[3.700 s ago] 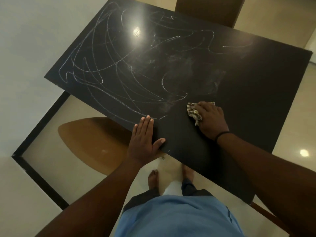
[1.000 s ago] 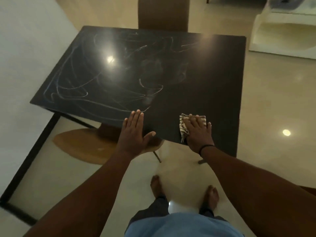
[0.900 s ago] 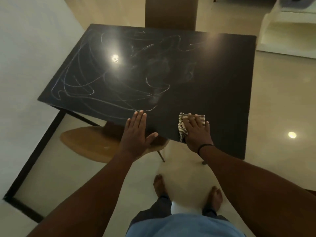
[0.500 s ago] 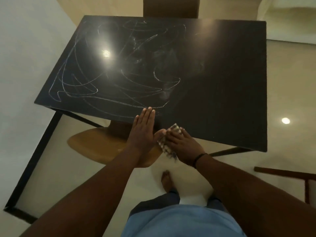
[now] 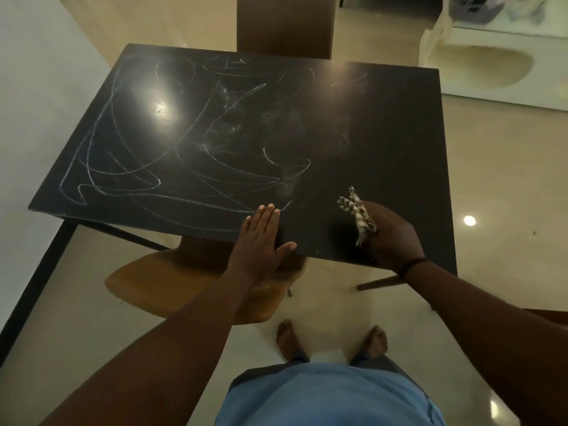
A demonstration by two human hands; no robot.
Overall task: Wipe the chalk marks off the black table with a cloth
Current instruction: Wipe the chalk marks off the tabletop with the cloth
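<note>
The black table [image 5: 384,133] fills the upper middle of the head view. White chalk marks [image 5: 172,167] loop over its left and middle parts; its right part is dark with faint smears. My left hand [image 5: 261,238] lies flat on the near edge, fingers straight and thumb spread. My right hand [image 5: 390,232] grips a bunched striped cloth [image 5: 358,213] at the near right of the table top, the cloth sticking out past my fingers toward the middle.
A wooden chair seat [image 5: 172,281] stands under the near left edge. A brown chair back [image 5: 284,23] rises beyond the far edge. A white wall runs along the left, a white furniture piece [image 5: 491,66] sits far right. My bare feet [image 5: 332,339] stand on shiny floor.
My right hand has moved with the cloth from beside my left thumb at the near edge out to the right and onto the table top. My left hand stays pressed flat.
</note>
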